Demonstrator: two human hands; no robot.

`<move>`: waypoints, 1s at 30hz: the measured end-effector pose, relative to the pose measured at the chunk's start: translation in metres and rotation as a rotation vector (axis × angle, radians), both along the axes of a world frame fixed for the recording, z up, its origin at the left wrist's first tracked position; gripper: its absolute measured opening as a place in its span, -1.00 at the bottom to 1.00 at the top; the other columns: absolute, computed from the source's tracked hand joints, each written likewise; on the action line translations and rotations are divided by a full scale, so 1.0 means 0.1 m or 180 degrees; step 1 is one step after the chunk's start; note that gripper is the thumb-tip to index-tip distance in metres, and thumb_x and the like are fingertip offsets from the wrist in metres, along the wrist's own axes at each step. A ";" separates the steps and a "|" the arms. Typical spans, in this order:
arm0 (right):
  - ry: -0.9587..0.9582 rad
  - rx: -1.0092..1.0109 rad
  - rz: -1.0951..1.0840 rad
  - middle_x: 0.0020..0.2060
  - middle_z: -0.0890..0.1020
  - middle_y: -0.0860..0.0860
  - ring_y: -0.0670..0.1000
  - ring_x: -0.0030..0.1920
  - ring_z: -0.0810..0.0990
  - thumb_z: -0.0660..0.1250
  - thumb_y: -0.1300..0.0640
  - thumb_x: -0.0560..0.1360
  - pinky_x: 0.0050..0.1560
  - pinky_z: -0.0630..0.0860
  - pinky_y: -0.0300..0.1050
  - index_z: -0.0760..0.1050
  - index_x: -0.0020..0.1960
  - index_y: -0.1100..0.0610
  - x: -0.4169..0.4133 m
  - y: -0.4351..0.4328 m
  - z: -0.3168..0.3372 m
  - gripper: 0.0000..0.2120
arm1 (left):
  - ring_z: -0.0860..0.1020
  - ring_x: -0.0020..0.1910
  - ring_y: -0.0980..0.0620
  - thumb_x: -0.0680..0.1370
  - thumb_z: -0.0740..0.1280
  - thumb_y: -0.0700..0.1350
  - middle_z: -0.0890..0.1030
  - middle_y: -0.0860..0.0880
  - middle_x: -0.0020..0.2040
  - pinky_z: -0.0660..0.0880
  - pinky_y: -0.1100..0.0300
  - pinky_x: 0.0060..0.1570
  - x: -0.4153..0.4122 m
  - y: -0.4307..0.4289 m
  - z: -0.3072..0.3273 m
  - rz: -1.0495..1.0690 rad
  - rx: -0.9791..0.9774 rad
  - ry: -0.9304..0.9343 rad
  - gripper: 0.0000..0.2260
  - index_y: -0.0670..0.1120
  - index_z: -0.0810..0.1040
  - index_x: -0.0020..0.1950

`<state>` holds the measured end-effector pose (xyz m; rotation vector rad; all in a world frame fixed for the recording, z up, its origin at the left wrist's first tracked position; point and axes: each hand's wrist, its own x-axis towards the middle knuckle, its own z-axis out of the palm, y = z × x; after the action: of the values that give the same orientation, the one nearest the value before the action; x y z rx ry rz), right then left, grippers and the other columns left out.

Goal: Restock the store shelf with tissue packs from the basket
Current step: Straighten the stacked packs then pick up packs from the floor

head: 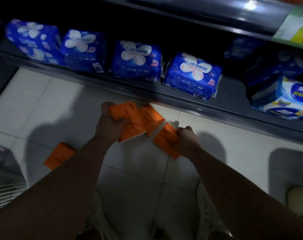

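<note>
While in both hands [108, 126] [188, 142], tissue packs [143, 118].

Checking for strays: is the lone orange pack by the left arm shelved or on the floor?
On the floor: the orange pack lies on the white tiles, unheld.

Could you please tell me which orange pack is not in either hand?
The lone pack lying on the floor beside the left forearm; the left hand and right hand grip the other packs.
</note>
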<state>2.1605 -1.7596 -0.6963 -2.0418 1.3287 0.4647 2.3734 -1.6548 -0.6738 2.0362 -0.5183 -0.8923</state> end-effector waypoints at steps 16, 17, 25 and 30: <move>-0.1048 -0.0118 -0.1355 -0.20 0.58 0.15 0.10 -0.37 0.61 0.49 0.04 0.36 -0.49 0.58 -0.05 0.46 -0.09 0.21 -0.85 -0.06 2.56 -0.69 | 0.48 -0.16 -0.04 0.41 0.44 -0.08 0.50 -0.08 -0.16 0.41 0.12 -0.16 -0.62 -0.07 1.85 -0.0671 -0.0806 -0.0880 -0.63 -0.08 0.38 0.13; -0.1124 -0.0261 -0.1391 -0.20 0.60 0.15 0.09 -0.39 0.60 0.49 0.04 0.35 -0.50 0.56 -0.08 0.46 -0.11 0.20 -0.96 -0.05 2.71 -0.70 | 0.50 -0.15 -0.07 0.44 0.41 -0.08 0.53 -0.12 -0.10 0.44 0.10 -0.12 -0.71 -0.11 2.00 -0.0756 -0.0847 -0.0964 -0.56 -0.05 0.34 0.26; -0.1671 -0.1288 -0.1712 -0.17 0.54 0.07 0.08 -0.27 0.58 0.37 0.10 0.39 -0.55 0.51 -0.12 0.36 0.00 0.14 -1.95 -0.07 3.67 -0.73 | 0.49 -0.24 -0.01 0.55 0.25 -0.21 0.51 -0.04 -0.10 0.42 0.19 -0.31 -1.58 -0.50 3.05 -0.1606 -0.1344 -0.1055 -0.64 0.09 0.25 0.26; -0.1577 -0.1821 -0.2075 0.01 0.59 0.18 0.21 -0.05 0.62 0.42 0.06 0.37 -0.10 0.58 0.09 0.36 0.14 0.18 -2.70 -0.28 4.06 -0.57 | 0.54 -0.24 -0.03 0.50 0.36 -0.16 0.55 -0.12 -0.05 0.49 0.11 -0.23 -2.26 -0.97 3.47 -0.1616 -0.1565 -0.0847 -0.65 0.04 0.23 0.14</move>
<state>1.8902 -1.7877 -0.2905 -1.7895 1.7986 -0.7359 2.1476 -1.7519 -0.3264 1.5924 -1.3063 -0.6840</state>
